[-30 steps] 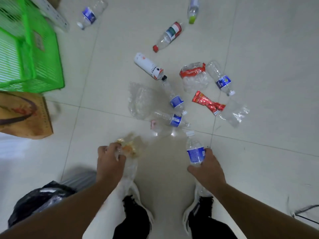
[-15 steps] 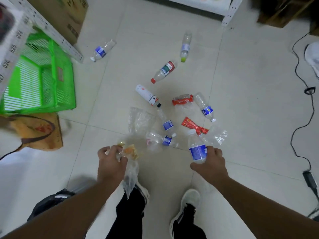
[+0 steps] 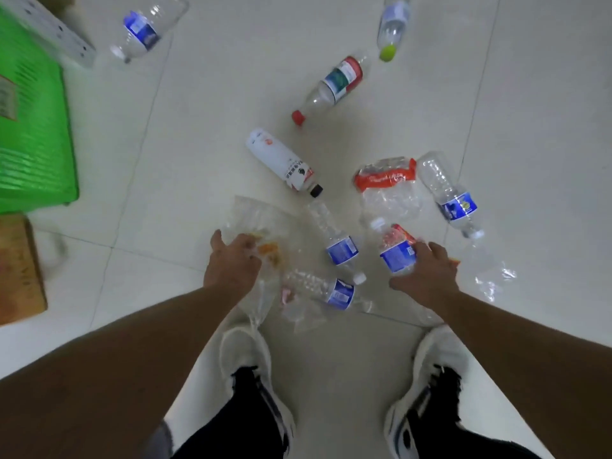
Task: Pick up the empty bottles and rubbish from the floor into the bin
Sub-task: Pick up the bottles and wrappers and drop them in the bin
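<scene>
My left hand (image 3: 231, 263) grips a clear plastic bag (image 3: 268, 260) with orange scraps inside; the bag hangs down toward my left shoe. My right hand (image 3: 427, 270) holds a clear bottle with a blue label (image 3: 395, 253), white cap pointing away from me. Between my hands two more blue-label bottles (image 3: 341, 250) (image 3: 334, 293) lie on the tiled floor. A white bottle with a black cap (image 3: 284, 164), a red-cap bottle (image 3: 331, 87), a red-and-clear wrapper (image 3: 387, 180) and another blue-label bottle (image 3: 450, 197) lie farther out. No bin shows in the frame.
A green plastic basket (image 3: 33, 144) stands at the left, with a cardboard box (image 3: 16, 270) in front of it. Two further bottles (image 3: 145, 28) (image 3: 392, 28) lie at the top edge. Crumpled clear plastic (image 3: 493, 276) sits right of my right hand. My two shoes (image 3: 245, 356) stand below.
Both hands have moved forward over the pile, still holding the bag and the bottle. The view has dropped closer to the floor. The black bag seen at lower left earlier is out of frame.
</scene>
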Motion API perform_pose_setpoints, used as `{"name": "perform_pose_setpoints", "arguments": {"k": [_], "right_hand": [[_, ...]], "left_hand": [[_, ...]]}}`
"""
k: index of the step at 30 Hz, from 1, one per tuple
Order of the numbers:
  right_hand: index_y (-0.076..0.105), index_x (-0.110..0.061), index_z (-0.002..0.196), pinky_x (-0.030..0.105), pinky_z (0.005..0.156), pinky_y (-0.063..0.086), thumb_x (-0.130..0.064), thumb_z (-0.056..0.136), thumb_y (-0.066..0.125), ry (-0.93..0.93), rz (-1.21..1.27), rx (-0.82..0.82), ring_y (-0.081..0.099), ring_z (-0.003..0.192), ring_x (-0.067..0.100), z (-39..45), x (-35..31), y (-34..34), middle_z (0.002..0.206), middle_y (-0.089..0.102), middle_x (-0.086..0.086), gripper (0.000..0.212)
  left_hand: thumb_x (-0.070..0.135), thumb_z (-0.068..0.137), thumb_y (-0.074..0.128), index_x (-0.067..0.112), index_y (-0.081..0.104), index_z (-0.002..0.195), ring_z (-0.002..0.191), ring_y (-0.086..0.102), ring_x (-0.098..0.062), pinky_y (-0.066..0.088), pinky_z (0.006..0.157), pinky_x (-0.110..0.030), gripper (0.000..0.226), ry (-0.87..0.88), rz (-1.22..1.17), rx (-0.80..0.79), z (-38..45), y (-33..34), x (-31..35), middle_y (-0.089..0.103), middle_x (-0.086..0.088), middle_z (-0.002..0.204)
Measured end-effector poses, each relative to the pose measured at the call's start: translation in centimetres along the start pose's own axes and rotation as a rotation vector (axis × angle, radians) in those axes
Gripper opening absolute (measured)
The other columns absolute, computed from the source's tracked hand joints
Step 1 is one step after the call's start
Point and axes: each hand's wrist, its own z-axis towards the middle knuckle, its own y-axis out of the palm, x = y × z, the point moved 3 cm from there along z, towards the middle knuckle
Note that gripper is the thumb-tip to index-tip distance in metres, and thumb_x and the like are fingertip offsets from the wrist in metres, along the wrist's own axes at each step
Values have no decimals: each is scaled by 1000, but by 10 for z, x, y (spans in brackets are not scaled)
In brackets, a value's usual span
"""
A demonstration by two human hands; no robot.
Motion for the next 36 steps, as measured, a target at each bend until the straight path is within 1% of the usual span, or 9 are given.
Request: {"name": "perform_pose_setpoints", "arguments": {"k": [2,4,7,11,15,21,25,31,36], "right_hand": [[53,-19,144,46,119,33,-34,68,92,-10,-27,-1,42,144,36,35,14,29,152,46,14,87],[51,-19,144,50,118,35,-34,70,91,3,-78,49,42,140,45,51,26,45,155,40,17,86],[52,-13,142,54,108,45,-32,72,88,15,-117,130,48,123,49,43,30,41,138,50,22,82],[50,-9,140,51,103,46,-33,68,91,55,-42,112,51,117,47,-6,13,-8,124,54,23,86],[44,-14,143,48,100,46,-37,66,91,10,-32,80,52,117,44,-74,-14,-75,122,53,18,93],[49,-15,139,46,109,43,-42,67,88,-119,-18,25,55,120,43,-168,-97,-200,125,58,18,86],[49,-20,140,47,105,46,-51,67,88,-200,-33,11,54,124,41,-216,-141,-257,124,54,11,89],[49,-21,135,47,102,49,-47,70,87,-342,-79,0,55,122,38,-278,-171,-274,128,53,9,80],[54,-27,127,49,102,54,-54,63,90,-381,-56,-50,60,118,37,-337,-180,-233,122,60,7,78]], "left_hand": [[27,99,65,26,62,137,110,60,-38,58,93,-46,39,-36,30,-65,30,32,-13,38,-13,150],[31,97,69,24,59,138,89,57,-30,56,83,-42,43,-37,41,-60,39,52,-22,39,-7,129],[33,95,70,20,58,129,86,60,-33,52,82,-42,39,-13,34,22,25,48,-22,37,-4,119],[28,92,69,20,59,121,77,55,-28,47,79,-37,31,-36,5,100,-25,-5,-10,38,-3,115],[27,92,71,21,59,116,68,50,-21,45,74,-36,28,-42,-22,143,-96,-71,7,43,-7,115],[26,92,70,24,58,116,70,58,-24,47,75,-32,27,-82,-162,194,-214,-183,60,40,-4,117],[26,89,72,29,57,112,75,62,-22,44,77,-29,27,-90,-258,266,-273,-223,78,42,-1,118],[38,85,70,44,43,94,68,60,-14,38,61,-23,29,-247,-493,371,-337,-214,60,38,4,113],[40,83,70,43,44,95,75,55,-10,45,79,-31,28,-351,-596,419,-398,-190,0,41,2,114]]}}
